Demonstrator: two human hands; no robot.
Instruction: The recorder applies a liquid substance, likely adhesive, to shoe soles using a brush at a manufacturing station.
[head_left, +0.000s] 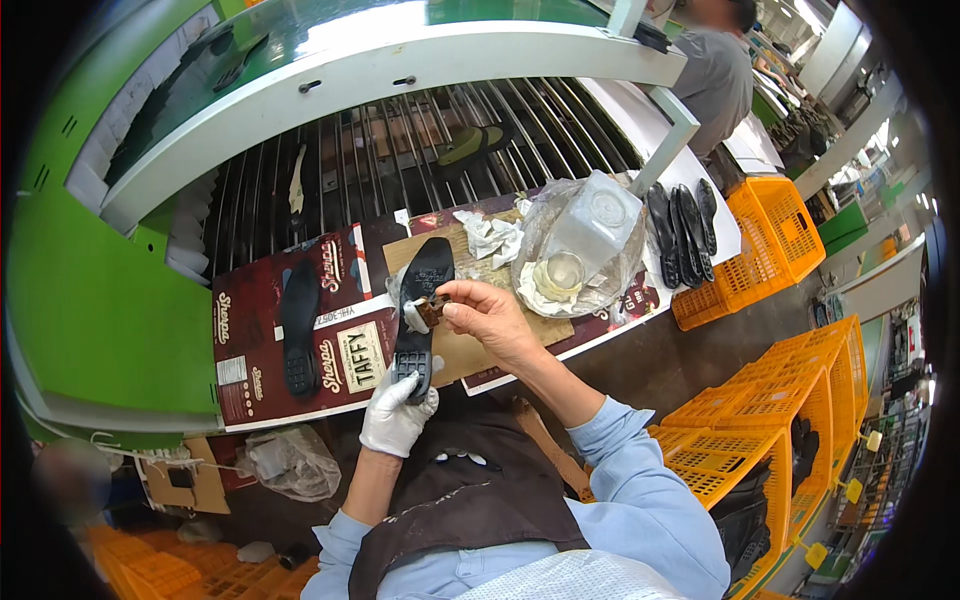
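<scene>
Head view | shoe sole (430, 262) held over cardboard (465, 362) | gloved left hand (398, 418) wraps its heel; bare right hand (488, 318) pinches brown scrap (432, 311), fingertips nearly together; loosening left grip could let sole slip

Bright; ceiling lamps (810, 14) upper right. White glare on green bench top (345, 42). Fisheye bows white beam (480, 62); rim black.
</scene>
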